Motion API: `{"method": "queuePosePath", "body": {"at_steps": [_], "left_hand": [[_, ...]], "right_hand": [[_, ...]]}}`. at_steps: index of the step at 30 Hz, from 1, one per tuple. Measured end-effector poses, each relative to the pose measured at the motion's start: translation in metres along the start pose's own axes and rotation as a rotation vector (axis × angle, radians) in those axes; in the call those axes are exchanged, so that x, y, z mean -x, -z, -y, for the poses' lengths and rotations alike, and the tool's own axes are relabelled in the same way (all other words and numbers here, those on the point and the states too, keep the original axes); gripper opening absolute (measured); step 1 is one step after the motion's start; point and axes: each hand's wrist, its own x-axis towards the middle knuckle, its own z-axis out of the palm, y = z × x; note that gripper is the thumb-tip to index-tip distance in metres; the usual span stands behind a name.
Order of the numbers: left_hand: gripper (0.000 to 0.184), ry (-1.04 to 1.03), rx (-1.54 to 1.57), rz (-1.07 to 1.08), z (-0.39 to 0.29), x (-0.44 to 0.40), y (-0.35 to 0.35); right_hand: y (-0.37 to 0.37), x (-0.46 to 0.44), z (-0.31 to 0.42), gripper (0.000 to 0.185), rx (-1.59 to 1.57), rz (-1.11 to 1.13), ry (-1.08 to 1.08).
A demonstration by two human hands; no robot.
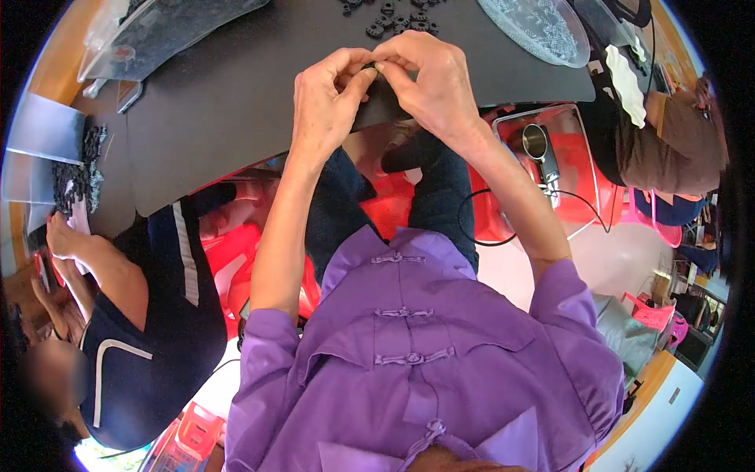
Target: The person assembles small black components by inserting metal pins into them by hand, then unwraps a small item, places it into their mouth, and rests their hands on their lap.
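Note:
Both hands meet over the near edge of the dark table (228, 110). Between their fingertips is a small black part (371, 68), mostly covered by the fingers. My left hand (332, 94) pinches it from the left, thumb and index finger pressed together. From the right, my right hand (429, 82) holds it with thumb and index finger, and its fingertips touch those of my left hand. Just beyond the hands lies a loose pile of small black parts (401, 23) on the table.
A clear bin (157, 39) stands at the back left, and a round tray of small clear pieces (539, 27) at the back right. Co-workers sit at left (157, 315) and right (668, 149). A metal-cupped tool (536, 145) hangs near a red stool, right of my legs.

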Motion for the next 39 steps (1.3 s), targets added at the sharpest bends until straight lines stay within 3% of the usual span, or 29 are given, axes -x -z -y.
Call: {"method": "queuePosePath", "body": {"at_steps": [10, 16, 19, 21, 25, 39], "left_hand": [[0.017, -0.015, -0.069, -0.006, -0.004, 0.004, 0.000], [0.018, 0.039, 0.020, 0.000, -0.001, 0.003, 0.001], [0.018, 0.075, 0.043, -0.015, -0.006, 0.004, 0.001], [0.018, 0.071, 0.043, -0.016, -0.006, 0.004, 0.001], [0.017, 0.079, 0.043, 0.008, -0.005, 0.003, 0.003], [0.019, 0.124, -0.065, 0.061, -0.002, -0.006, 0.008]], "right_hand": [[-0.002, 0.010, -0.001, 0.009, -0.027, -0.078, 0.111], [-0.001, 0.016, -0.001, 0.021, -0.248, -0.003, -0.060], [-0.001, 0.018, 0.002, 0.028, -0.177, 0.012, -0.032], [0.000, 0.020, 0.004, 0.036, 0.122, 0.036, 0.107], [-0.001, 0.018, 0.006, 0.042, 0.282, 0.048, 0.206], [-0.003, 0.012, -0.003, 0.029, 0.424, 0.089, 0.281]]}}
